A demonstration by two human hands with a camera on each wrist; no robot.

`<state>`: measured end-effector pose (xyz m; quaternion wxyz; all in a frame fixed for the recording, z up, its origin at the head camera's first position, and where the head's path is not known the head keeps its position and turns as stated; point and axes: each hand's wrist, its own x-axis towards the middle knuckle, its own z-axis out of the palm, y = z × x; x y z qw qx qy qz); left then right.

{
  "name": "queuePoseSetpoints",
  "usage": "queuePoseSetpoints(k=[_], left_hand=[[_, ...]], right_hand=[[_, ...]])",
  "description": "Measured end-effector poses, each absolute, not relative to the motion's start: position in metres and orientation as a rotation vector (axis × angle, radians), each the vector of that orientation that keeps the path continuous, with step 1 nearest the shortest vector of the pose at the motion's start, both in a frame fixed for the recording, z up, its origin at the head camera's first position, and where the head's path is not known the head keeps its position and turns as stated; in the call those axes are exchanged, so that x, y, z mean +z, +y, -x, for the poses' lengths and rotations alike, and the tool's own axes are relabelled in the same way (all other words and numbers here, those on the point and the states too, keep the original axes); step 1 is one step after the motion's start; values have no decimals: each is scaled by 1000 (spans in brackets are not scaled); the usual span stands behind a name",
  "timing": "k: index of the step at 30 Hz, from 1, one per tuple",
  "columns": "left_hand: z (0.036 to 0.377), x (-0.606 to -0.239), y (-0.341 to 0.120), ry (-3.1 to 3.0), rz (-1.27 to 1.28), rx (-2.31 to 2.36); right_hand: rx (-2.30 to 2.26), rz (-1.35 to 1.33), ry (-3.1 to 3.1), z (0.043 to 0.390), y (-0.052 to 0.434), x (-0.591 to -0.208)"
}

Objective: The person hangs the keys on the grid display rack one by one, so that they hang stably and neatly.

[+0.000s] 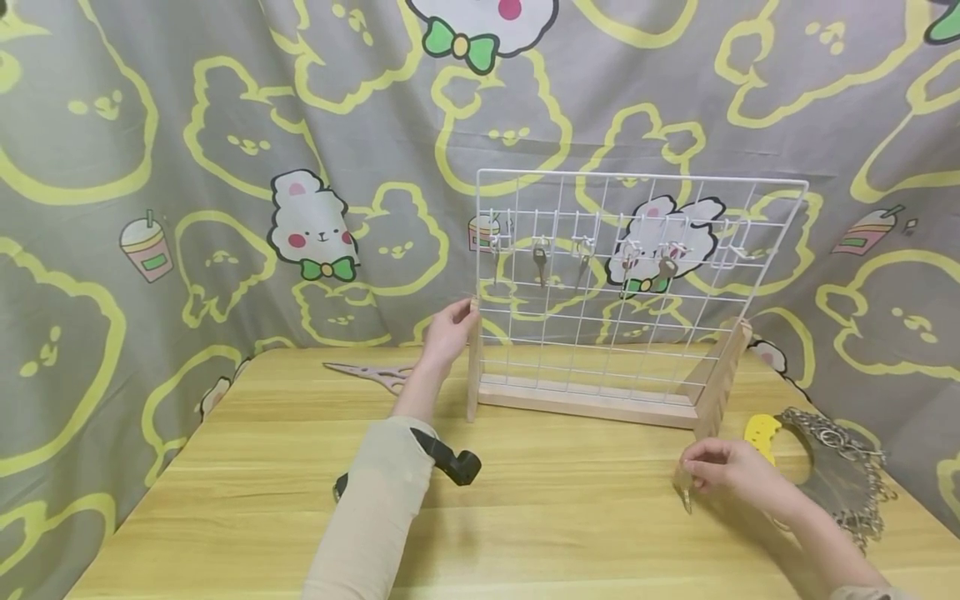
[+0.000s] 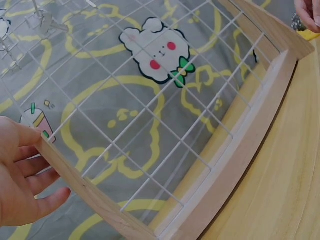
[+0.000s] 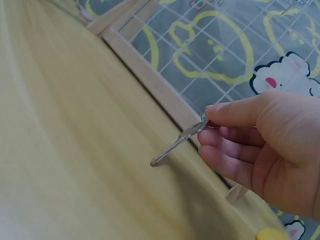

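Observation:
A white wire grid rack (image 1: 600,333) with a wooden base and side posts stands on the table. My left hand (image 1: 448,333) holds the top of its left wooden post (image 2: 80,180) between thumb and index finger, the other fingers loosely spread. Several keys (image 1: 540,265) hang in a row from hooks on the upper grid. At the right end, one hook (image 1: 738,250) appears to carry no key. In front of the rack's right side, my right hand (image 1: 731,471) pinches a metal key (image 3: 182,140) by its ring and head. The blade points down toward the table.
Right of the rack lies a loop of small metal rings and chain (image 1: 862,475), beside a yellow piece (image 1: 762,435). Pale scissors (image 1: 367,372) lie behind the left forearm. A patterned curtain (image 1: 375,125) hangs behind the wooden table (image 1: 540,517).

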<state>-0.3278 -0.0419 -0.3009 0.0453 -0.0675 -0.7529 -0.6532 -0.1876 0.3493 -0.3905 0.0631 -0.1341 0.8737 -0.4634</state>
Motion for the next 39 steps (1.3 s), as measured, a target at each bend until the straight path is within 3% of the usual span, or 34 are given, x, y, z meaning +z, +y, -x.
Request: queuePoseSetpoints(k=[24,39], left_hand=[[326,-300,-42,-2287,217,-2013],[324,-299,-42,-2272,223,-2021]], right_hand=[[-1499,345,3013,205,352,-303],[-1815,342,2993,217,349,-254]])
